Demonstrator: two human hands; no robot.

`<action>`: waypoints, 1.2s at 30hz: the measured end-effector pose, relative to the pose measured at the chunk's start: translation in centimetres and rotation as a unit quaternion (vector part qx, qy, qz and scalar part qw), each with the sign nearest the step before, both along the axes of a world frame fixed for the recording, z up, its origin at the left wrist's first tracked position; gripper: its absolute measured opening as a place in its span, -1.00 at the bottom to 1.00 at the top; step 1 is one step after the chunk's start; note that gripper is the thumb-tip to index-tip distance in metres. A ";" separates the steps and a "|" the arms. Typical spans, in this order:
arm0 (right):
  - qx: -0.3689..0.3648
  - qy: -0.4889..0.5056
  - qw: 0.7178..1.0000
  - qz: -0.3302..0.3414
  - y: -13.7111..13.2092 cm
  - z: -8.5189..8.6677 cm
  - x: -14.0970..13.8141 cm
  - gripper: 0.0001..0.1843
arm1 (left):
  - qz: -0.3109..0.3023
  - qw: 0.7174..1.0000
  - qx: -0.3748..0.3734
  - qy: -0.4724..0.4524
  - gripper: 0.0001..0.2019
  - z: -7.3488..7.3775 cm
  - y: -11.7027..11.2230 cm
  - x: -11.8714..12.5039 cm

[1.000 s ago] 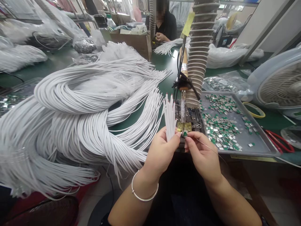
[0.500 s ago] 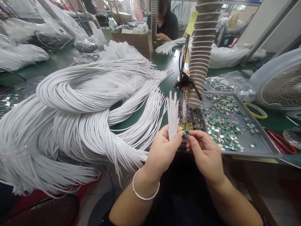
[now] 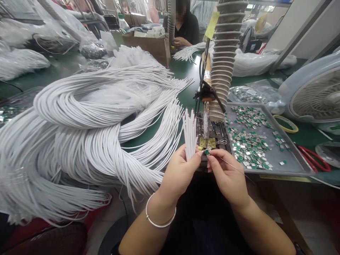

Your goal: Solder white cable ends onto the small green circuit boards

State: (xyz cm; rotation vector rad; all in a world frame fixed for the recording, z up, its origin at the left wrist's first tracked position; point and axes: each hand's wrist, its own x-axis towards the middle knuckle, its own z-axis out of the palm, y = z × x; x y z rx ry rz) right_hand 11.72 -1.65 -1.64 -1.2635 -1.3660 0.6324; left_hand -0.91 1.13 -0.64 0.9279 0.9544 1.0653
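Left hand is closed around a small fan of white cables, held near upright with the tips up. Right hand is pinching a small green-and-silver tab between thumb and forefinger.

Key relation: the tab is just right of the bundle's long axis, almost touching it at the left fingers. Right hand is on the tab; left hand is on the cables. Can't tell if the tab touches any cable end, as it's too small and partly hidden by fingers. A thin wire runs from the right hand toward near right; its attachment isn't clear.

Just far of the hands: soldering iron in a stand, tip down over a yellow pad. Right of that: metal tray with loose tabs. Left: large mass of white cable. Far right: fan, red-handled scissors. Far end: co-worker's hands at a smaller cable bunch.
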 end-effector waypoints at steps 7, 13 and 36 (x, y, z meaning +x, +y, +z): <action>0.065 -0.080 0.995 -0.009 0.2 -0.6 0.6 -0.91 | -0.049 0.997 0.009 0.059 -0.90 0.1 -0.1 -0.8; 0.171 -0.145 0.974 -0.015 0.6 -1.0 0.7 -0.79 | -0.084 0.988 0.038 0.124 -0.88 1.2 -0.3 -1.2; 0.198 -0.109 0.973 -0.041 0.2 -1.9 0.5 -0.78 | -0.010 0.980 0.070 0.185 -0.96 2.3 -0.1 -0.1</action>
